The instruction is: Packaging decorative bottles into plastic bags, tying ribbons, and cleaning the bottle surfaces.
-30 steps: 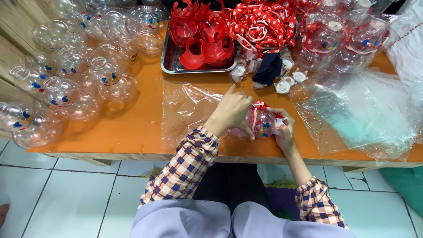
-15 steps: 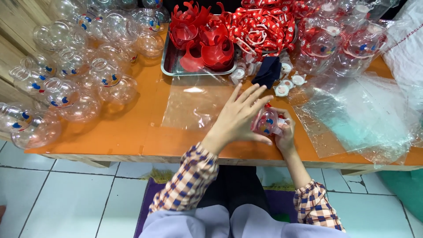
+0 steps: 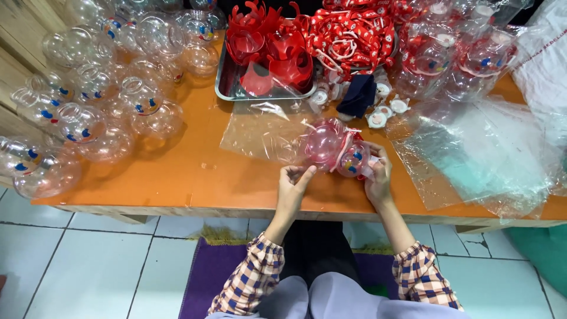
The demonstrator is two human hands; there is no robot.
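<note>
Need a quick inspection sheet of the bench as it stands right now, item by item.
Surface: orange table, bare in front of the hands.
Job's things: clear round jar with red parts, at the mouth of a clear bag.
Clutter: empty clear jars far left; metal tray of red pieces; white caps; plastic sheets right.
Grippers: left hand pinches the bag edge; right hand holds the jar.
Cables: nothing seen.
Surroundings: white tiled floor, purple mat.

Right hand (image 3: 378,177) fingertips hidden behind bottle (image 3: 339,150); bag (image 3: 277,133) edges blurred, maybe overlapping; top items cut off.
</note>
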